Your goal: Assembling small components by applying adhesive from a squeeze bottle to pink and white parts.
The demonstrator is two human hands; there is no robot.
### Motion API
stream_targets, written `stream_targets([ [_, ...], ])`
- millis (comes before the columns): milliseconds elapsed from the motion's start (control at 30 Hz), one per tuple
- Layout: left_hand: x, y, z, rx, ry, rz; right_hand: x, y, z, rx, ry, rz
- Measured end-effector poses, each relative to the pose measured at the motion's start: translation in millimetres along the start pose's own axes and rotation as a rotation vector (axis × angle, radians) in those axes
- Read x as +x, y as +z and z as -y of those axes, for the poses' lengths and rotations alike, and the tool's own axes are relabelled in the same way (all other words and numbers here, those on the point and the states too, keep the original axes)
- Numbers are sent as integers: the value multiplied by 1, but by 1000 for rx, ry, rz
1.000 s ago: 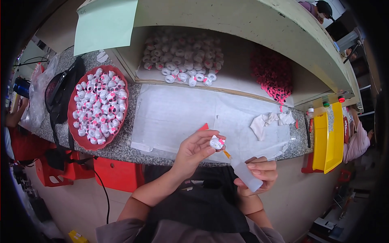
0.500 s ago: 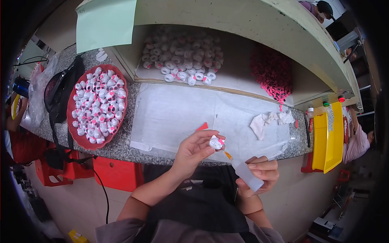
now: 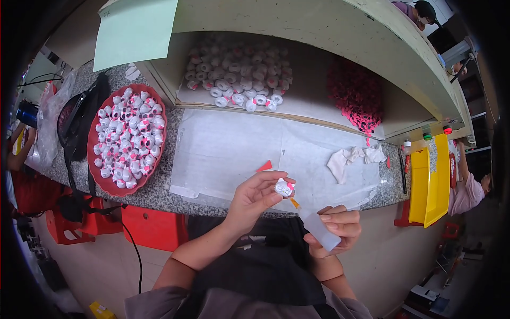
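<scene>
R. hand (image 3: 340, 228) has shifted slightly left since the last frame, bringing the bottle (image 3: 321, 234) w/ it; L. hand (image 3: 252, 199) about same spot. L. grip: closed, thumb + fingertips pinching a sm. white head-shaped piece (image 3: 283, 187) w/ pink bow, held up over near edge of the white sheet (image 3: 228, 143), marked side toward the viewer. R. grip: fingers + thumb wrapped round the translucent bottle, tilted, base down-right, its orange tip (image 3: 295, 203) pointing up-left, just below the piece; can't tell if touching. L. forearm angles up-right from lower edge, R. forearm up toward the bottle, elbows low, hands close but apart. Sheet beyond: red wedge (image 3: 264, 166) just past L. fingers, crumpled white cloth (image 3: 340, 167) toward R. side. Containers: red scalloped basin (image 3: 109, 187) at L., on granite counter (image 3: 166, 181), heaped w/ white pieces (image 3: 127, 138) w/ pink bits. Open shelf (image 3: 311, 85) behind sheet: L. part holds pile of white hollow pieces (image 3: 241, 69), round openings showing on the front ones; R. part has heap of sm. pink-and-dark bits (image 3: 361, 101), a few spilling over front edge. Far R.: yellow tray (image 3: 438, 196) at counter end.
</scene>
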State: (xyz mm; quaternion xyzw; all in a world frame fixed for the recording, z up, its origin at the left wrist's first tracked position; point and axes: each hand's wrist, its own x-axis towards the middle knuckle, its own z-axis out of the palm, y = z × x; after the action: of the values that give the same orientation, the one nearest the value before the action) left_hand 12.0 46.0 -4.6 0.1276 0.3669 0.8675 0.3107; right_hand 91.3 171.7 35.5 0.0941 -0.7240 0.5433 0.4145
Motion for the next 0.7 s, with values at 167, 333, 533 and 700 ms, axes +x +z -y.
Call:
stream_targets([
  [167,0,0,0,-6,-6,-5,1,0,1,-5,-2,-43],
  [333,0,2,-1,0,18,12,1,1,0,-18,-13,-52],
  [533,-3,4,-2,100,64,28,1,2,-1,-30,-31,-16],
  [700,-4,0,0,279,137,54,0,3,-1,1,-15,-11],
])
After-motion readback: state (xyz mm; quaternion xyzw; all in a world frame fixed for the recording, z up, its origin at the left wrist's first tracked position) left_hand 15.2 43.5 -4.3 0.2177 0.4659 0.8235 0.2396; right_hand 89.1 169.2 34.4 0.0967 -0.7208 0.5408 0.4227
